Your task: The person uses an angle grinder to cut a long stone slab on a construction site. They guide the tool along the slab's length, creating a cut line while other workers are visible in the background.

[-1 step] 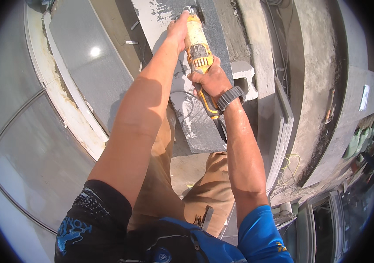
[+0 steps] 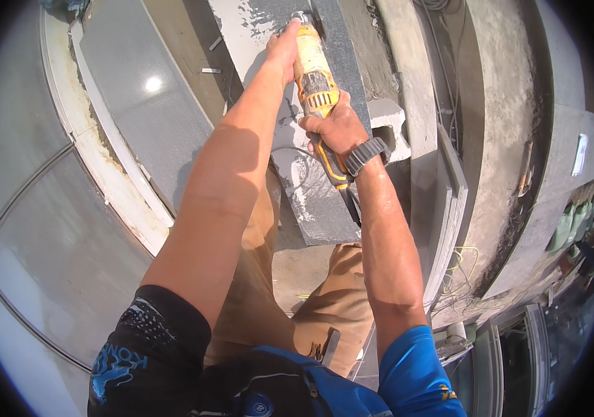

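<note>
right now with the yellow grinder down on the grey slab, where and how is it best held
Probably two-handed, as shown. The grinder lies lengthwise along the grey stone slab, head away from the person. Take the narrow rear handle from behind, where the right hand wraps it, and steady the head end from the left, where the left hand sits. The long slim body suits one hand per end.

On the yellow power tool (image 2: pixel 314 73) there is a pale rectangular label along its body; its print is too small to read. At the far right, a small white rectangular tag (image 2: pixel 579 154) sits on a grey slab (image 2: pixel 561 181).
</note>
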Demonstrator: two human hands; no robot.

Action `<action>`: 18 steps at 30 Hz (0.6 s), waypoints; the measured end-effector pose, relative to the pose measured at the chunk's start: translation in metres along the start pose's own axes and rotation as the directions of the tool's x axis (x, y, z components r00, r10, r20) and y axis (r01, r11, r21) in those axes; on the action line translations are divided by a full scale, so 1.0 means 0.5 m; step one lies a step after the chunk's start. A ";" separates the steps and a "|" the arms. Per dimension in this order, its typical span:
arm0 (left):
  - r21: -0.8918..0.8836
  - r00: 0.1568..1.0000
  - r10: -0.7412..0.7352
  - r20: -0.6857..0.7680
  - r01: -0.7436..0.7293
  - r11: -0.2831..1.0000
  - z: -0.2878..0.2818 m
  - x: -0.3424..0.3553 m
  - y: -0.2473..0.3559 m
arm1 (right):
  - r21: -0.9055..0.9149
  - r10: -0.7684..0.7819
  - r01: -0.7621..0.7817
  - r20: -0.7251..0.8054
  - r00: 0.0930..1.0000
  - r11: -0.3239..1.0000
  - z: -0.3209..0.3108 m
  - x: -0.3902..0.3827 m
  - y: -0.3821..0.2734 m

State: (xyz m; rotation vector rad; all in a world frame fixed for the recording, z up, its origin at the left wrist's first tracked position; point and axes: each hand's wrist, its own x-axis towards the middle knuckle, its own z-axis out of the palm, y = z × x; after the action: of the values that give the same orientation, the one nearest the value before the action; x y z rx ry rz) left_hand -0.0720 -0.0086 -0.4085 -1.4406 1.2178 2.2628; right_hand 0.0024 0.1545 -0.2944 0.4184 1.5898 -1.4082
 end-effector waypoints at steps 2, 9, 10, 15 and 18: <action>0.003 1.000 -0.006 -0.009 0.006 1.000 0.004 0.010 0.016 | -0.030 0.002 -0.002 0.003 1.000 1.000 0.001 0.013 -0.014; 0.019 1.000 0.021 0.003 -0.021 1.000 0.014 0.045 0.055 | -0.017 -0.029 0.029 0.005 1.000 0.999 0.005 0.056 -0.050; 0.019 1.000 0.019 0.002 -0.019 1.000 0.013 0.050 0.060 | -0.034 -0.004 0.004 0.013 1.000 0.999 0.005 0.056 -0.065; 0.026 1.000 0.011 0.016 -0.012 1.000 0.019 0.047 0.070 | -0.052 0.030 -0.029 0.018 0.999 0.998 -0.003 0.067 -0.070; -0.002 0.999 0.003 0.045 -0.003 1.000 0.009 0.052 0.055 | -0.047 -0.002 0.001 -0.015 1.000 0.999 0.008 0.059 -0.056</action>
State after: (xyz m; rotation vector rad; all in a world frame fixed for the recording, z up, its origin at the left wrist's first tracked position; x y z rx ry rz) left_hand -0.1035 -0.0295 -0.4143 -1.3810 1.2061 2.2861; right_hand -0.0319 0.1339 -0.3015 0.4010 1.6319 -1.3691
